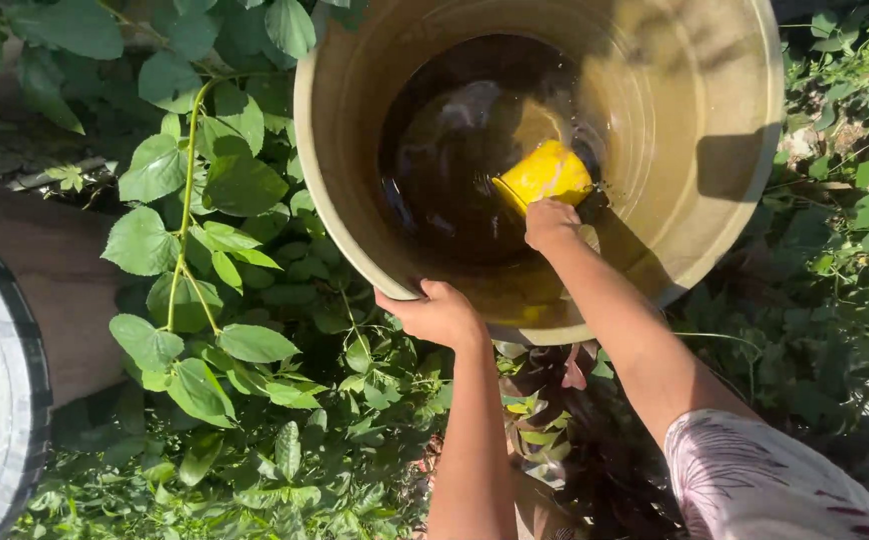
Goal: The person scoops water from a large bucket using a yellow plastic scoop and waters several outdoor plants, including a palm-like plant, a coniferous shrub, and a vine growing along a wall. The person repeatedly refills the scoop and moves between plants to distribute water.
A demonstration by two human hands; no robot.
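Observation:
A large tan barrel (725, 110) stands among plants, with dark water in its bottom. My left hand (438, 312) grips the barrel's near rim, fingers curled over the edge. Reaching down inside the barrel, my right hand (551, 222) holds a yellow cup (545, 175) at the water's surface. The cup is tilted, its mouth toward the water. My right arm crosses over the near rim, and a patterned pink sleeve shows at the lower right.
Leafy green vines (205, 210) crowd the left side of the barrel. Low weeds (845, 260) cover the ground on the right. A dark round object with a pale rim (0, 380) lies at the far left edge.

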